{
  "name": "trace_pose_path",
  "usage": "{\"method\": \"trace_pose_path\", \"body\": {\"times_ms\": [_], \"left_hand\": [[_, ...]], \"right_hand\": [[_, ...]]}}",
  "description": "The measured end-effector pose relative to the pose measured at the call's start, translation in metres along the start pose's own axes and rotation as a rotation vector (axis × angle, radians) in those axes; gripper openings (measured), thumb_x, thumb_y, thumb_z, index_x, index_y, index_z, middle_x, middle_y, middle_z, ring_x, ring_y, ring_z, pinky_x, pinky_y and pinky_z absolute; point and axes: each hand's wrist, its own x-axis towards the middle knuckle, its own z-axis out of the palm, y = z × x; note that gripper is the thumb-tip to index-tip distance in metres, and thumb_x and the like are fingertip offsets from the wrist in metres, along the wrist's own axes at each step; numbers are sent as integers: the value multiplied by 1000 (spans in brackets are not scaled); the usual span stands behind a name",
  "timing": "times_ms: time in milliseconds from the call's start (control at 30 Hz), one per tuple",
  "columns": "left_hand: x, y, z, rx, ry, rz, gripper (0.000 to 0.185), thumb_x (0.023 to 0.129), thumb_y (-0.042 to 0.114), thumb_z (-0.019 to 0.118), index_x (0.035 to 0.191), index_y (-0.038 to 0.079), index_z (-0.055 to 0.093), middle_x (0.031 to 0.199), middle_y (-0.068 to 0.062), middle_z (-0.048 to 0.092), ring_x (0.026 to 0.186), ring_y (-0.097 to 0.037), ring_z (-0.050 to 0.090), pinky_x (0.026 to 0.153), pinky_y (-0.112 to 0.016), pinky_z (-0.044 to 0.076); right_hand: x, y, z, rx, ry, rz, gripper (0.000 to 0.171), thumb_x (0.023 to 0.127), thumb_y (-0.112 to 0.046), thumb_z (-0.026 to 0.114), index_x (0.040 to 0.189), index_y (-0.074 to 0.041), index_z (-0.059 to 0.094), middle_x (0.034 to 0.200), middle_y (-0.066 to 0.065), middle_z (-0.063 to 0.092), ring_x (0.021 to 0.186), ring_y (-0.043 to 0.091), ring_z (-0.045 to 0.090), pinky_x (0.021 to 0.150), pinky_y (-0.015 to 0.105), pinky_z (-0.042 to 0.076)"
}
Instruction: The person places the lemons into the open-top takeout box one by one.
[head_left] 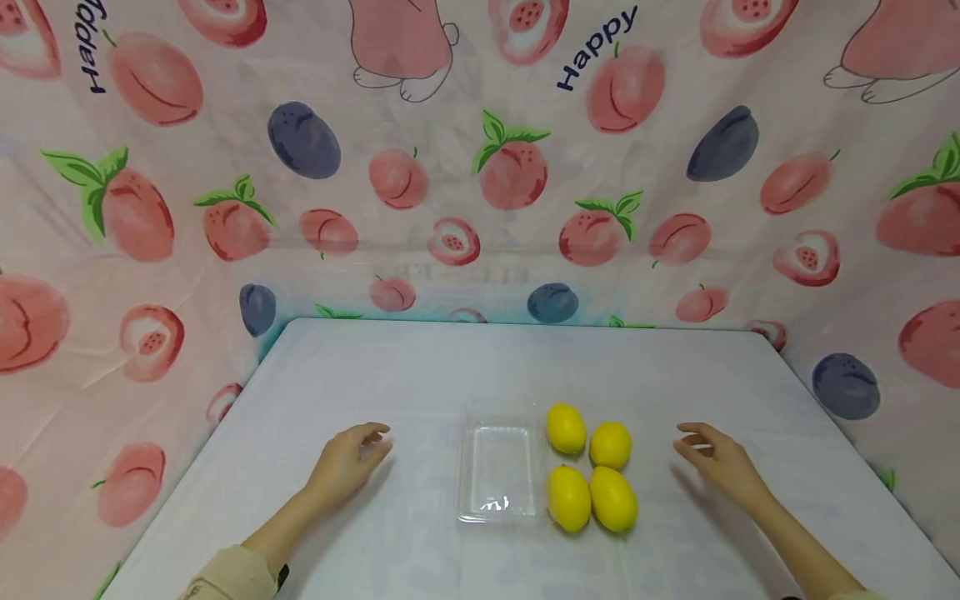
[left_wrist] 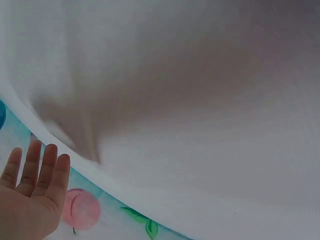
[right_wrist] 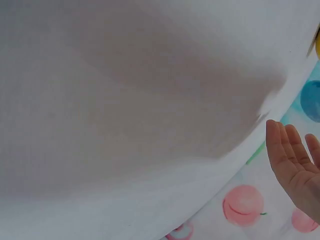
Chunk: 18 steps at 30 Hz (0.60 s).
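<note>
My left hand (head_left: pixel 347 460) hovers over the white table to the left of a clear plastic box (head_left: pixel 501 475), its fingers relaxed and holding nothing. On the other side, my right hand (head_left: pixel 718 463) is held above the table, loosely bent and free of any object. Several yellow lemons lie between the box and the right hand: one at the back left (head_left: pixel 566 429), another at the back right (head_left: pixel 611 446), with a front left lemon (head_left: pixel 568 498) and a front right lemon (head_left: pixel 613 499) close together. In the wrist views, the left fingers (left_wrist: pixel 47 172) and right fingers (right_wrist: pixel 287 150) are extended.
The white table (head_left: pixel 390 358) ends at a back edge against a pink curtain (head_left: pixel 450 183) printed with peaches, which also hangs along both sides. Both hands cast shadows on the tabletop.
</note>
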Motion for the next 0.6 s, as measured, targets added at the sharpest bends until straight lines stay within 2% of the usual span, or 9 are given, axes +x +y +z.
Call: {"method": "trace_pose_path", "body": {"times_ms": [167,367,500,600], "left_hand": [[1,7,4,-123,-17,-38,25,87,17,66,109,5,66,98,-7,69,93,-24,65,83,-40,55],[3,13,10,-240,-26,-70,23,87,16,66,107,3,67,91,-3,69,86,-16,65,78,-29,55],[5,15,13,-302,-38,-103,22,88,13,65,106,2,67,91,-4,70,85,-16,65,78,-25,54],[6,15,14,-392,-67,-142,23,89,11,63,109,0,66,94,-8,69,85,-16,64,76,-23,54]], "right_hand": [[-3,-8,2,113,-44,42,45,95,-21,54,127,10,47,113,32,58,92,36,65,64,30,57],[-4,-14,4,197,-71,56,46,97,-21,53,129,11,44,116,33,57,93,33,64,67,33,59],[-5,-18,5,219,-97,83,48,97,-22,51,131,11,41,117,32,57,93,31,63,69,33,59],[-6,-23,5,229,-113,106,49,98,-23,51,132,10,41,118,31,57,94,30,63,69,33,59]]}}
